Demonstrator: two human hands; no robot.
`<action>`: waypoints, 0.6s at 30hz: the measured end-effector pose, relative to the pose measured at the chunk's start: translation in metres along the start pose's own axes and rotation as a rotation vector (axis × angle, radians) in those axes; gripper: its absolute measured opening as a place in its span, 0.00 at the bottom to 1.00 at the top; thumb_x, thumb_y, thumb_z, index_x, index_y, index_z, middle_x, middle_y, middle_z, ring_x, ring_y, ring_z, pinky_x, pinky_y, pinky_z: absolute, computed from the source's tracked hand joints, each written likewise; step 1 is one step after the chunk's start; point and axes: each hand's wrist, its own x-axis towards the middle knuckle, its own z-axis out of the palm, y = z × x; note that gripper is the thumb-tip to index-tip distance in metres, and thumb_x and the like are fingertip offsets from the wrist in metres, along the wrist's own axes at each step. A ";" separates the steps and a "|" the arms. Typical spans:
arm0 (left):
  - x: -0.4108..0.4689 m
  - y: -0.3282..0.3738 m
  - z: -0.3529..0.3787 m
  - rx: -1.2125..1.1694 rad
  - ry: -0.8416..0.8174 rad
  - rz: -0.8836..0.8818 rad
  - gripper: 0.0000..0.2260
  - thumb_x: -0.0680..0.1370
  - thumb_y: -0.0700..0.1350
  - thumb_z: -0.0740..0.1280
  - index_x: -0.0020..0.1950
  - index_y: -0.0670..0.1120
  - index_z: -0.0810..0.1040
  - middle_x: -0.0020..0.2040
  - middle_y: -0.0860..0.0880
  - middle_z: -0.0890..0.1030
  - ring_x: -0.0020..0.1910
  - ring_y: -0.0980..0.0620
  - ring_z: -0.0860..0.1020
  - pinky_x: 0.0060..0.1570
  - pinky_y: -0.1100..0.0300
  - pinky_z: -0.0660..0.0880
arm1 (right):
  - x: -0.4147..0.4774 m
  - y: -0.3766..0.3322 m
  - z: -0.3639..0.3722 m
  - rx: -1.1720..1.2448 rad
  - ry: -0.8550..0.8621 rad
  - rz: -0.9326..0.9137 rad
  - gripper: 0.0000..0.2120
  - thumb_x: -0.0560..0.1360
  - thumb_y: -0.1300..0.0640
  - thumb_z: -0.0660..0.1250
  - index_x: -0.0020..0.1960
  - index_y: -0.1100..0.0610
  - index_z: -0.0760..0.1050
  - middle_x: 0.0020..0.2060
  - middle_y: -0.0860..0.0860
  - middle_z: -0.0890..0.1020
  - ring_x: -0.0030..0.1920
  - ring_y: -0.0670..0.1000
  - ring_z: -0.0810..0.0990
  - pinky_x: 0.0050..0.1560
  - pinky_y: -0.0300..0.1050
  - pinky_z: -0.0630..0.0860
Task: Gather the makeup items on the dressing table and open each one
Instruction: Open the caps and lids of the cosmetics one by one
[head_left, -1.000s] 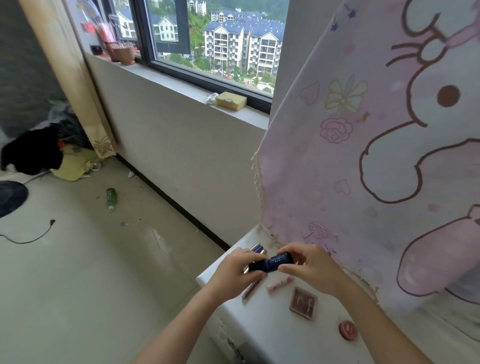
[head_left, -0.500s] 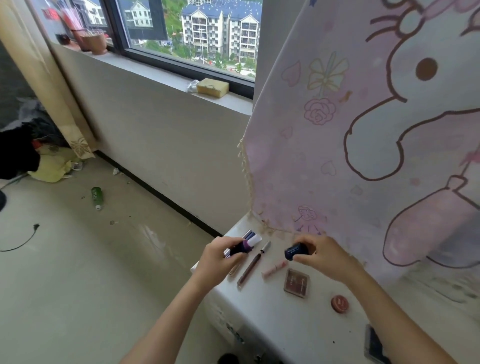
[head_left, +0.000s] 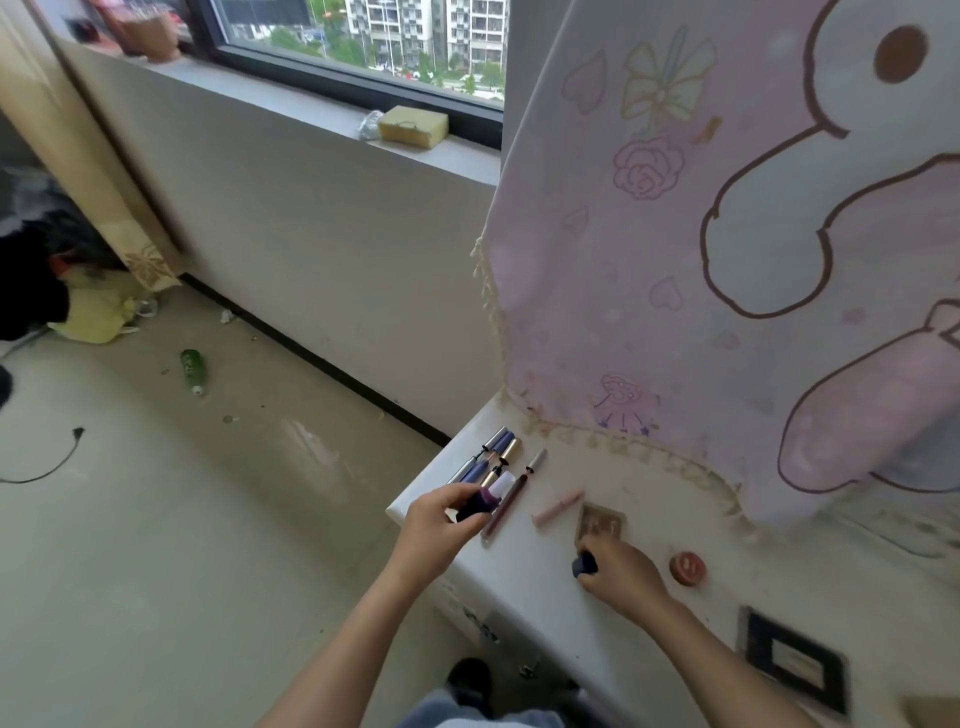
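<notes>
My left hand (head_left: 441, 525) grips an opened dark lipstick (head_left: 483, 500) with a white tip, just over the left end of the white dressing table (head_left: 519, 587). My right hand (head_left: 621, 569) holds the lipstick's dark cap (head_left: 583, 564) low against the tabletop, in front of a square brown compact (head_left: 600, 524). Between the hands lie a long brown pencil (head_left: 511, 496) and a slim pink tube (head_left: 557, 507). Several opened blue-and-gold pens (head_left: 493, 457) lie at the far left corner. A round red compact (head_left: 687, 568) sits to the right of my right hand.
A pink cartoon cloth (head_left: 727, 260) hangs over the back of the table. A black rectangular palette (head_left: 795, 662) lies near the front right edge. On the floor to the left are a green bottle (head_left: 193, 369), a black cable (head_left: 47, 465) and a pile of clothes (head_left: 78, 312).
The two hands pulled the dark lipstick apart. The left hand kept the body near the pens while the right hand carried the cap down and toward me, in front of the square compact.
</notes>
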 end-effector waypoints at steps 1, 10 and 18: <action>0.000 0.000 0.000 0.002 -0.003 -0.006 0.14 0.70 0.34 0.69 0.38 0.55 0.79 0.36 0.58 0.79 0.34 0.67 0.73 0.32 0.73 0.67 | 0.000 0.001 0.002 -0.021 -0.009 0.006 0.03 0.73 0.56 0.60 0.42 0.53 0.65 0.44 0.51 0.73 0.43 0.51 0.72 0.38 0.43 0.65; 0.007 0.014 0.003 -0.090 -0.118 -0.013 0.11 0.72 0.32 0.68 0.46 0.48 0.80 0.37 0.56 0.77 0.24 0.68 0.71 0.30 0.76 0.66 | -0.014 -0.043 -0.062 0.335 0.077 -0.073 0.25 0.72 0.51 0.68 0.67 0.52 0.67 0.52 0.50 0.74 0.48 0.45 0.74 0.47 0.34 0.71; 0.012 0.017 0.008 -0.088 -0.185 0.067 0.20 0.70 0.33 0.71 0.39 0.62 0.80 0.35 0.56 0.81 0.32 0.63 0.73 0.39 0.63 0.71 | -0.031 -0.087 -0.112 0.487 0.071 -0.323 0.02 0.71 0.56 0.70 0.44 0.53 0.79 0.32 0.46 0.76 0.29 0.38 0.72 0.34 0.30 0.69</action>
